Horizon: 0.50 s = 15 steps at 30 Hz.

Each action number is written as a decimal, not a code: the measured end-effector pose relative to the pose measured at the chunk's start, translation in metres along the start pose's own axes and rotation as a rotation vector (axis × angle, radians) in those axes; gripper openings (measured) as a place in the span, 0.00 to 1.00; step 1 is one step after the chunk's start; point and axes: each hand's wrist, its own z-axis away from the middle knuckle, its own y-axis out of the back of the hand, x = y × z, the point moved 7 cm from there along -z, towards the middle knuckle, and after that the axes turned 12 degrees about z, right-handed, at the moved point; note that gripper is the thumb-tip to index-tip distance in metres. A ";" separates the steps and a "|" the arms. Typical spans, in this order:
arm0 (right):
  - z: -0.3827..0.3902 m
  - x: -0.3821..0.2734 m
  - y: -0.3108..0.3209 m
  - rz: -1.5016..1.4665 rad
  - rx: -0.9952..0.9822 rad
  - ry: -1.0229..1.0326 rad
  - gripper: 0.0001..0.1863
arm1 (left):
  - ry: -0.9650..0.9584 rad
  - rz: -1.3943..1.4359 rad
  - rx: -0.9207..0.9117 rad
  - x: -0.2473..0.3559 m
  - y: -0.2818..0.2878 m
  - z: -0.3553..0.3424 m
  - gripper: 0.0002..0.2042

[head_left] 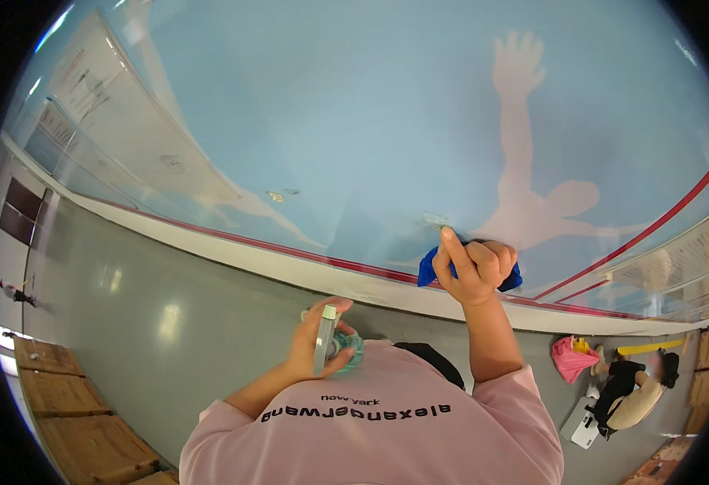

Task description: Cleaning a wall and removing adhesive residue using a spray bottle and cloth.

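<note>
My left hand (305, 346) is wrapped round a spray bottle (351, 352) in front of my chest. The bottle is see-through green, and its long pale head (325, 339) points toward the wall. My right hand (477, 268) is up at a light blue wall panel (354, 121). Its curled fingers hold a bunched blue cloth (429, 267), partly hidden behind the hand. The index finger stretches out, its tip at a pale smudge (433, 220) on the panel. Left of that, another small mark (277, 196) shows on the panel.
Pale figure silhouettes (516, 137) and a white notice board (120, 97) cover parts of the wall. Wooden crates (79, 436) line the left. At the right a person (633, 400) sits low beside a pink bag (573, 360). A distant person (19, 293) is far left.
</note>
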 end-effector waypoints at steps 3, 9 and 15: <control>0.002 0.001 -0.001 0.022 0.012 -0.008 0.23 | 0.011 0.009 -0.002 -0.002 -0.001 0.001 0.32; -0.003 0.002 -0.004 0.049 -0.084 -0.043 0.24 | -0.004 0.086 0.062 -0.003 -0.001 0.003 0.32; -0.001 0.008 0.001 0.070 0.010 -0.044 0.21 | 0.042 0.024 0.066 -0.002 -0.003 0.003 0.32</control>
